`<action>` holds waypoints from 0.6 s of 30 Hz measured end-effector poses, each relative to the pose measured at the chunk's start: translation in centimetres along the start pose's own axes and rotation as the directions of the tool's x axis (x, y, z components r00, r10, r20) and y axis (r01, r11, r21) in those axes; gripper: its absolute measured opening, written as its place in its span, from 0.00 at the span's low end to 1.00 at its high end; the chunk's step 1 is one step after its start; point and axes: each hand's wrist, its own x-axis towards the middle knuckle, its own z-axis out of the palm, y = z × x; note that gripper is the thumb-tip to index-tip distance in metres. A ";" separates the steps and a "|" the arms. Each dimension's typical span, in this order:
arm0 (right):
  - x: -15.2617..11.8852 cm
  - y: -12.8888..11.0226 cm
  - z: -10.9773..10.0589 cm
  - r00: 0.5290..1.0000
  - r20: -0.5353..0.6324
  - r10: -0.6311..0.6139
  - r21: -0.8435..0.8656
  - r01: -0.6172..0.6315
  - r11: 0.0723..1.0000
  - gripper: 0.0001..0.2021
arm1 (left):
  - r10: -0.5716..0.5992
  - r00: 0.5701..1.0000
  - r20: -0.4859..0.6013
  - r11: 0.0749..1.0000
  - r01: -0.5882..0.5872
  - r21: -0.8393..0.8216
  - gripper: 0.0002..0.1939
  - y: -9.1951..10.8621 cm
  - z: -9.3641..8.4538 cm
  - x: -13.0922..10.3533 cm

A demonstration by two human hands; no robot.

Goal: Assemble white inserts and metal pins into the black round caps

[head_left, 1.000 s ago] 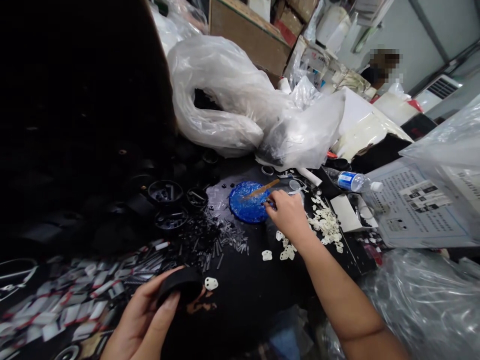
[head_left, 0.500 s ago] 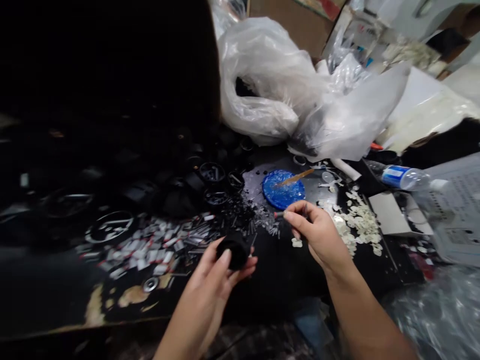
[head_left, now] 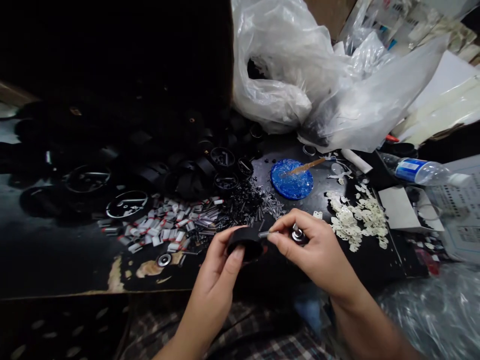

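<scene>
Your left hand (head_left: 219, 272) is closed around a round black plastic cap (head_left: 245, 243), thumb over its near rim and fingers curled behind it, holding it just above the front of the dark worktable (head_left: 56, 255). Your right hand (head_left: 318, 250) pinches a thin grey metal pin (head_left: 265, 233) between thumb and forefinger, its tip touching the cap's right edge; a small silvery round piece (head_left: 297, 235) sits tucked further back in the same hand — what it is, the blur hides.

To seat the pin well, keep the cap steady and tilted so its opening faces you, line the pin up with its seat before pressing, and hold it close to the tip so it does not skew. Both hands hang free of the table, so drawing your wrists closer to your body would likely help.

Behind the hands lie a heap of small black and grey pins and springs (head_left: 243, 202), a spread of small white and red pieces (head_left: 161, 227), a blue round lid with a wooden stick (head_left: 292, 179) across it, and a pile of cream plastic plates (head_left: 356, 220). As for writing: the clear water bottle with a blue label (head_left: 420, 171) and the printed sheet (head_left: 463, 220) at far right both carry text — too small and blurred to read.
</scene>
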 end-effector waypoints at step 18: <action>-0.9 1.0 1.6 0.883 0.444 0.151 0.343 -0.323 0.882 0.06 | -0.195 0.966 0.172 0.972 0.166 0.167 0.13 0.4 -4.1 -1.6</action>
